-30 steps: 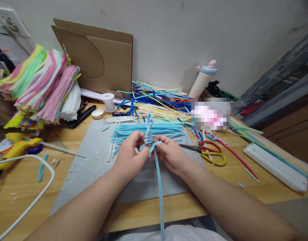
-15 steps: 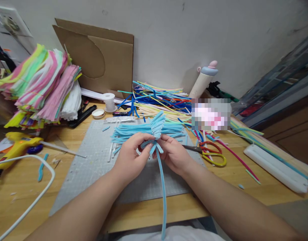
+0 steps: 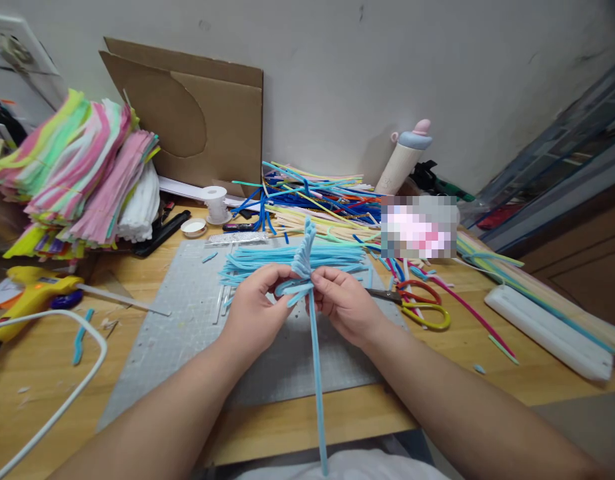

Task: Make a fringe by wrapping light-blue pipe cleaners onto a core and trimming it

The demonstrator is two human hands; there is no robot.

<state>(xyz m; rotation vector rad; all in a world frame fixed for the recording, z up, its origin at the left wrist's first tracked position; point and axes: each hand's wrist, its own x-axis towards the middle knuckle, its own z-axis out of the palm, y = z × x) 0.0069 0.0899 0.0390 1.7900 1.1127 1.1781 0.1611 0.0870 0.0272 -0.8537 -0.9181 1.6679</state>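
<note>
A light blue pipe cleaner piece (image 3: pixel 302 259) is held up between my hands, its braided part pointing upward. From its base a long double strand (image 3: pixel 317 380) hangs down toward my lap, and short looped ends stick out to the left. My left hand (image 3: pixel 260 300) pinches the piece from the left, the thumb by the loops. On the other side my right hand (image 3: pixel 340 300) grips the base with thumb and forefinger; its other fingers are partly hidden. Behind the hands, a bundle of light blue pipe cleaners (image 3: pixel 252 261) lies across the grey cutting mat (image 3: pixel 177 340).
Scissors (image 3: pixel 427 315) lie right of the mat. A yellow glue gun (image 3: pixel 32 293) and its white cable are at left, below stacked colourful pipe cleaners (image 3: pixel 87 160). Cardboard (image 3: pixel 227 127), a spool (image 3: pixel 216 203) and a bottle (image 3: pixel 403 160) stand at the back. A white bar (image 3: pixel 547 333) lies right.
The braided piece has turned, showing a narrower side and leaning less to the right. My left thumb has moved away from the centre, and the short ends now point left.
</note>
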